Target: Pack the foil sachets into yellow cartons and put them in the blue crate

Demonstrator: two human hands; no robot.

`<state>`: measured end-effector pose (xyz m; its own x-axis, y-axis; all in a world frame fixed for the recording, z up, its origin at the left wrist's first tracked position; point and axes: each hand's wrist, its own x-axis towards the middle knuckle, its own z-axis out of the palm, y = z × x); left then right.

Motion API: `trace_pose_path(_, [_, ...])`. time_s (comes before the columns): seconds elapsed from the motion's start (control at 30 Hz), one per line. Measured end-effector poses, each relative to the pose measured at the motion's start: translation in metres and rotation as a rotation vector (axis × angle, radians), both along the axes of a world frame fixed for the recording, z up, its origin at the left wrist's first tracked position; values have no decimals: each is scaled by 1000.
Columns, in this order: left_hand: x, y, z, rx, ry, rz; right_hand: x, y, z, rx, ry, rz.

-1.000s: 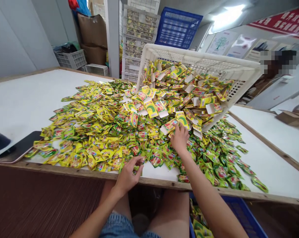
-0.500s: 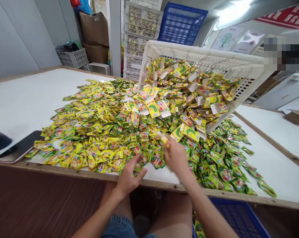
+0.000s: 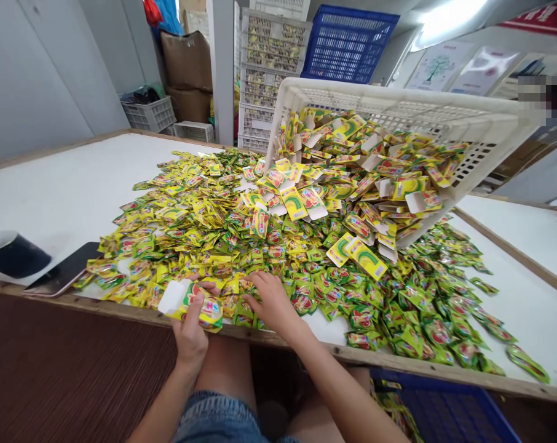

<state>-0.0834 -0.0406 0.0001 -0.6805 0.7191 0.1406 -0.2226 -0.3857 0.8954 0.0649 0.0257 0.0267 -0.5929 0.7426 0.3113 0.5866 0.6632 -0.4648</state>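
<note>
A small yellow-green printed carton [image 3: 203,309] with its white end flap standing out is in my left hand [image 3: 192,335], thumb on its front, just over the table's front edge. My right hand [image 3: 270,303] reaches over the nearby sachets, fingers bent and a little apart; its fingertips touch the pile, and I see nothing held in it. Yellow sachets [image 3: 177,215] lie heaped on the left, green sachets [image 3: 402,307] on the right. Behind them a tilted white crate [image 3: 398,92] spills flat and partly opened cartons [image 3: 366,257] onto the heap.
On the left lie a phone [image 3: 64,271] and a dark cup [image 3: 15,253] on its side. A wooden strip [image 3: 278,337] edges the white table. Below right sits a blue crate [image 3: 454,406] with packets. Stacked white crates [image 3: 260,80] and a blue crate [image 3: 347,43] stand behind.
The carton, blurred in my right hand before, is now in my left hand. My left hand has moved left; my right hand has moved left and down onto the sachets. The camera view has shifted slightly.
</note>
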Motion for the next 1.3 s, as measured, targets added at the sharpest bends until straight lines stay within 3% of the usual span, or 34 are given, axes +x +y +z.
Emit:
trace_pose_path(0.1, [-11, -2, 0, 26, -21, 30, -33, 9, -13, 56, -35, 78])
trace_pose_path(0.27, [-18, -6, -10, 9, -59, 45, -62, 19, -29, 93, -167, 2])
trace_pose_path(0.5, [-17, -7, -19, -40, -55, -73, -46, 33, -42, 221, -303, 32])
trace_pose_path(0.7, [-9, -5, -20, -61, -27, -138, -45, 24, -43, 109, -205, -28])
trace_pose_path(0.8, [-8, -7, -17, -64, 1, -150, -47, 21, -40, -1, -149, -133])
trace_pose_path(0.93, [-13, -10, -13, -67, -19, -161, -25, 25, -26, -123, -22, -258])
trace_pose_path(1.1, [-7, -10, -15, -78, -35, -216, 22, 37, -20, -139, 289, -695])
trace_pose_path(1.2, [3, -6, -13, -102, -35, -304, 36, 39, -27, -215, 327, -683])
trace_pose_path(1.3, [13, 0, -3, -154, 8, -475, 43, 35, -27, -257, 530, -597])
